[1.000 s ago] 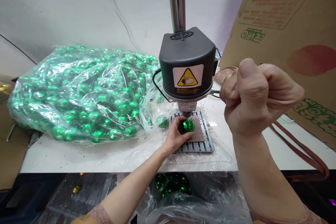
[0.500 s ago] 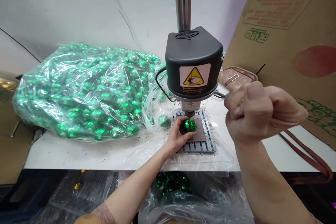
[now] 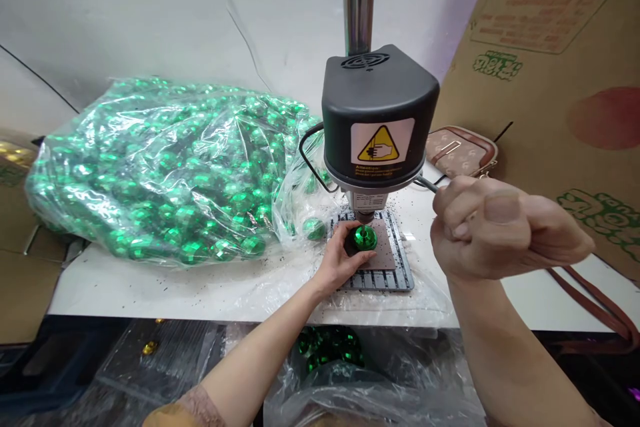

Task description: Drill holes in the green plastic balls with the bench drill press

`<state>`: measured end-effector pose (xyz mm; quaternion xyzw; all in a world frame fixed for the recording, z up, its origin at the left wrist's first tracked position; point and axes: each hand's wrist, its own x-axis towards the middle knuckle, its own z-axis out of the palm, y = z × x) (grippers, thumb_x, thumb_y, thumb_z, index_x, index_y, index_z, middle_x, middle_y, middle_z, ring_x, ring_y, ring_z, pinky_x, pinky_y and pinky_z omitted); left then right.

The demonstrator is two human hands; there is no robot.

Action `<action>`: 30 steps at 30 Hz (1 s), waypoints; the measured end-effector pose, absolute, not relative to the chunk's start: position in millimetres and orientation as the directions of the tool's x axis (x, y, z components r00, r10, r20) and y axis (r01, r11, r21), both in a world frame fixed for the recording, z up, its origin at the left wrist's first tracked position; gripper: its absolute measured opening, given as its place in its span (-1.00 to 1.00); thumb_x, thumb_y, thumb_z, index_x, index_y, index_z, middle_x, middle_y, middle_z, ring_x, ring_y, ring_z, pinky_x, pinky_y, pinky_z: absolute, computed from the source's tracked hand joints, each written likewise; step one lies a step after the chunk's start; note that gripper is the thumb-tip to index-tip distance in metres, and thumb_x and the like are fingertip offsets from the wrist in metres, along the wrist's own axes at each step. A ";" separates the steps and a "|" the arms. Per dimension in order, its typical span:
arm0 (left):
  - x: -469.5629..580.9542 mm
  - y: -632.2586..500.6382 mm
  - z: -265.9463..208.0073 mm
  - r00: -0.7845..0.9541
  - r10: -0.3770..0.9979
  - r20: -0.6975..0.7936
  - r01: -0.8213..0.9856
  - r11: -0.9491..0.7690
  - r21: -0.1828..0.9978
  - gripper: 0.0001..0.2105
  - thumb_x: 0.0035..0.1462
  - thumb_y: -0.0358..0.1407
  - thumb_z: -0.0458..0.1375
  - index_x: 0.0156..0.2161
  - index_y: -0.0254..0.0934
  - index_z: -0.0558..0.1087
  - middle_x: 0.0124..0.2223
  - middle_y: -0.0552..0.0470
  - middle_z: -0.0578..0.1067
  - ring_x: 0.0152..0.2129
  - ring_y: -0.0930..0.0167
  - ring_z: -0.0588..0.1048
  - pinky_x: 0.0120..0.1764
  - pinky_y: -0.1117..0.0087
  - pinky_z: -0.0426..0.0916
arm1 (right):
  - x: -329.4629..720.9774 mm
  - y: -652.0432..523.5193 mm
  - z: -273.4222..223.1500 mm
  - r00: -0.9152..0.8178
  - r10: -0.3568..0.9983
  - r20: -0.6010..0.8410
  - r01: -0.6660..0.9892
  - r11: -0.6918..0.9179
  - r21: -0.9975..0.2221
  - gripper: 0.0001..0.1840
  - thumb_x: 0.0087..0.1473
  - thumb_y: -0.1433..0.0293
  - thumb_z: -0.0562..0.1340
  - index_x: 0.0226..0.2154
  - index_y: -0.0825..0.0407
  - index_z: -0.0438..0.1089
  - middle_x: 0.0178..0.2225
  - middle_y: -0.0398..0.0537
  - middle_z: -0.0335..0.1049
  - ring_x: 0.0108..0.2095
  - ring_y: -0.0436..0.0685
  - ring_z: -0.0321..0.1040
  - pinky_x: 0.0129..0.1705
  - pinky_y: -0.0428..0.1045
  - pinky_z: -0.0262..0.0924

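A small drill press with a black head point(image 3: 380, 117) stands on the white table, a yellow warning label on its front. Under its chuck, a shiny green faceted ball point(image 3: 365, 238) rests on the brown pad of the slotted base plate point(image 3: 400, 270). My left hand point(image 3: 341, 259) grips this ball from the left, with thumb and fingers around its sides. The drill bit meets the ball's top; how deep it sits I cannot tell. At the right, my right hand point(image 3: 493, 227) is closed in a fist around the end of the press's metal lever point(image 3: 427, 183).
A big clear plastic bag point(image 3: 165, 173) of green balls fills the table's left. One loose green ball point(image 3: 313, 228) lies beside the base. A patterned purse point(image 3: 463, 150) and a tall cardboard box point(image 3: 545, 80) stand right. Below the edge, plastic holds more green balls point(image 3: 333, 347).
My right hand has come down slightly with the lever. My left hand still holds the ball on the pad. The whole view has shifted a little.
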<state>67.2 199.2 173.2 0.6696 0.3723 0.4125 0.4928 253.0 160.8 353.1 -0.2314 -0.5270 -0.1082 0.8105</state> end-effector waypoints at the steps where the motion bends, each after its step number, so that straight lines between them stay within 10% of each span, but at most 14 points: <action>1: 67.4 199.0 174.3 0.381 0.907 0.181 0.092 -0.231 0.969 -0.40 0.13 -0.10 0.67 0.19 -0.14 0.59 0.14 -0.10 0.69 0.13 0.09 0.67 0.27 0.01 0.57 | 253.8 161.2 352.9 0.422 0.066 0.904 0.420 0.870 -0.260 -0.38 0.43 0.29 0.35 -0.55 0.01 0.04 -0.64 -0.29 -0.07 -0.67 -0.09 -0.19 -0.61 0.05 -0.22; 30: 69.1 198.7 175.2 0.358 0.921 0.155 0.110 -0.206 0.972 -0.41 0.09 -0.09 0.68 0.15 -0.13 0.58 0.08 -0.05 0.68 0.08 0.12 0.65 0.21 0.08 0.56 | 257.5 158.3 330.8 0.250 0.002 0.968 0.398 0.911 -0.105 -0.50 0.31 0.55 0.24 -0.53 -0.03 -0.02 -0.63 -0.33 -0.05 -0.70 -0.11 -0.15 -0.64 0.02 -0.11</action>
